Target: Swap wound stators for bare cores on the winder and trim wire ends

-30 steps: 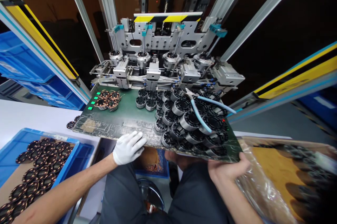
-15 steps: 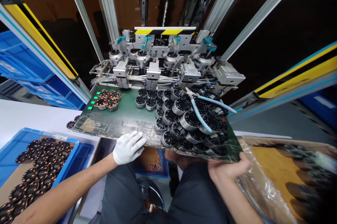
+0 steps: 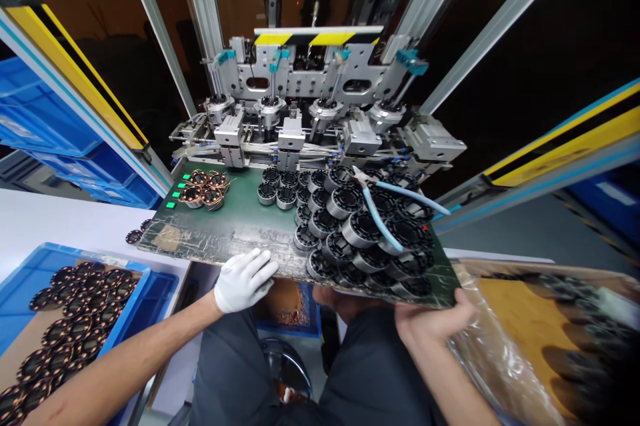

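Observation:
My left hand (image 3: 246, 279), in a white glove, lies with its fingers stretched out over the front edge of a worn green board (image 3: 240, 219). Bare, my right hand (image 3: 435, 319) holds the board's front right corner from below, its thumb at the corner and the other fingers hidden underneath. Stacked on the board's right half are many stator cores (image 3: 361, 229) with black insulation and grey metal rims. Pliers with light blue handles (image 3: 379, 218) lie on top of that stack. Several copper-wound stators (image 3: 212, 197) sit at the board's left, beside small green lights.
Behind the board stands a winding machine (image 3: 292, 134) with a row of stations and a striped bar (image 3: 320, 37). At left, a blue tray (image 3: 143, 279) holds wound stators. A plastic-lined carton (image 3: 493, 353) with more cores stands at right. Metal posts flank the machine.
The machine's striped bar and the plate below it have risen, with the teal-tipped rods, exposing more of the cores in the stations. Both my hands have stayed where they were.

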`<act>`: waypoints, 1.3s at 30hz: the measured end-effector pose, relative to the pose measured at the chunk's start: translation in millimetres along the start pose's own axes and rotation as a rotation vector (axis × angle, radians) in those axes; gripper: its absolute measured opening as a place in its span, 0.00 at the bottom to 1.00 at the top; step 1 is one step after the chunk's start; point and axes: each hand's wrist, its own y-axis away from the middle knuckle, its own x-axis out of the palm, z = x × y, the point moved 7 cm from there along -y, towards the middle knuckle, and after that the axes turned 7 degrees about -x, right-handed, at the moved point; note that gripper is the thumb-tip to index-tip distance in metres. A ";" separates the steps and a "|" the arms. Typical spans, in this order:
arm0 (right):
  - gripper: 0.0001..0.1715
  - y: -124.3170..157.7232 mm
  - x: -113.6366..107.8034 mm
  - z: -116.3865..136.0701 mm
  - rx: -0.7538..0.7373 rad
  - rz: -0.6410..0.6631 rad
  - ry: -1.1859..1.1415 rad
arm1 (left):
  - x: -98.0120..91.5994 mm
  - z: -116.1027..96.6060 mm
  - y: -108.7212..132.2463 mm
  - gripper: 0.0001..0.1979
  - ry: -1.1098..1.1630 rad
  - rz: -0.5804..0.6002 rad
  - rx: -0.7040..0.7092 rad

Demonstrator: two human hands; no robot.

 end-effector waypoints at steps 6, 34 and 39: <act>0.25 1.7 1.8 1.2 0.020 -0.031 0.000 | 2.0 0.0 0.1 0.18 -0.017 0.022 0.003; 0.27 -0.5 -0.4 -0.1 -0.005 0.015 0.038 | -2.7 -0.3 -4.0 0.16 0.015 -0.023 -0.003; 0.27 -0.7 -2.0 -0.8 0.006 -0.016 0.014 | -2.4 -0.3 -3.6 0.15 0.020 -0.020 -0.003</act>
